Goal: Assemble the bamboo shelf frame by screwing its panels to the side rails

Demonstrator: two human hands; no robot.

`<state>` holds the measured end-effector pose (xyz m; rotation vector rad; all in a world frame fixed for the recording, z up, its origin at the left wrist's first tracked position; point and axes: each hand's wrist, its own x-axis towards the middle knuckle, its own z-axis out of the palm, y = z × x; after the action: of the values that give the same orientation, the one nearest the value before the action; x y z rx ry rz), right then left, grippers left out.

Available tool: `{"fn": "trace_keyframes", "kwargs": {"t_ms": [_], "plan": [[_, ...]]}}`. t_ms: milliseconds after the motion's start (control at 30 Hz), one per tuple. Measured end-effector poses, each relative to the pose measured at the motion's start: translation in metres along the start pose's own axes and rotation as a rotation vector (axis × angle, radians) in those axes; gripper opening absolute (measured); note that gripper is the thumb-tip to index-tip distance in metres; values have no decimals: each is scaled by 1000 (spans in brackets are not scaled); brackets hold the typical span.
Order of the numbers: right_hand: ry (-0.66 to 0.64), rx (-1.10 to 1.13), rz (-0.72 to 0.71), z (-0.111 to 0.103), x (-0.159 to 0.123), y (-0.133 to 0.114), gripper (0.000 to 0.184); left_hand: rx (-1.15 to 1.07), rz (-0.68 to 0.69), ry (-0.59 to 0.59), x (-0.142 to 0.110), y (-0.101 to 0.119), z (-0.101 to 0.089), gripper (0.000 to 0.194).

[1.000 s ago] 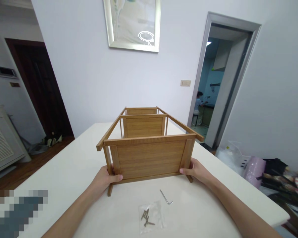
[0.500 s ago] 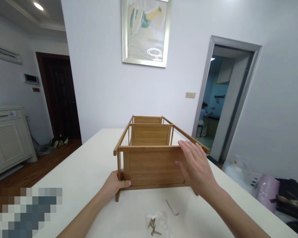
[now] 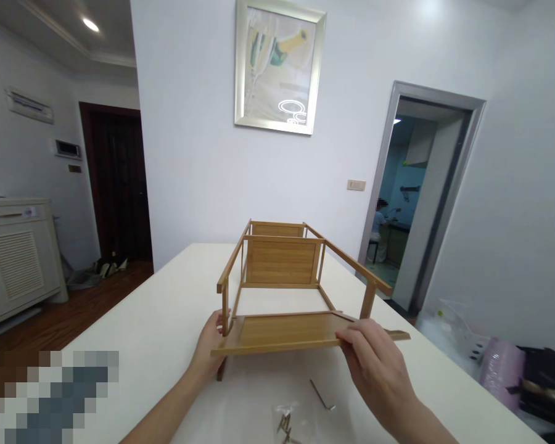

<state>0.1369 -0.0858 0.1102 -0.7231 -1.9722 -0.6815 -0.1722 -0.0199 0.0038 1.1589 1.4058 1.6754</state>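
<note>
A wooden shelf rack (image 3: 351, 259) lies on its side on the white table (image 3: 157, 327), its panels running away from me. The nearest wooden panel (image 3: 282, 331) is tilted almost flat, its near edge toward me. My right hand (image 3: 379, 364) pinches that panel's near edge at the right, fingers on top. On the left, my left hand (image 3: 209, 342) is closed around the rack's near post, its fingers partly hidden behind the wood. In front of the panel lie a hex key (image 3: 321, 394) and a clear bag (image 3: 296, 412) with several screws (image 3: 284, 423).
A white cabinet (image 3: 18, 253) stands at the far left near a dark door (image 3: 115, 185). To the right are a doorway with a seated person (image 3: 378, 225) beyond, and a pink wrapped roll (image 3: 499, 370) beside bags. A framed picture (image 3: 280, 68) hangs ahead.
The near panel has swung from upright to almost flat. My right hand has moved down from its top right corner and now grips its near edge. My left hand stays at the left post.
</note>
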Motion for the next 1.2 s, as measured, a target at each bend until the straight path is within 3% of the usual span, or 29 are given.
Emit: {"fn": "trace_keyframes", "kwargs": {"t_ms": [100,267,500,567,667,733,833,1000,1200], "plan": [[5,-28,-51,6,-22,-2,14,81,-48,71,0,9,-2,64],[24,-57,-122,16,-43,3,22,112,-140,5,-11,24,-12,65],[76,-44,-89,27,-58,9,24,224,-65,109,-19,39,-25,46],[78,-42,-79,29,-63,9,25,296,-104,8,-24,48,-25,53],[80,-41,-82,30,-67,9,25,156,-296,-305,-36,63,-22,62],[97,-41,-94,30,-69,10,24,-26,-384,-464,-44,71,-18,56],[111,-42,-106,31,-71,11,24,-224,-399,-611,-53,79,-12,40],[50,-16,-60,33,-71,11,22,-399,-420,-656,-55,80,-8,42],[-20,-25,49,31,-66,16,16,-370,-347,-570,-48,59,-10,55]]}}
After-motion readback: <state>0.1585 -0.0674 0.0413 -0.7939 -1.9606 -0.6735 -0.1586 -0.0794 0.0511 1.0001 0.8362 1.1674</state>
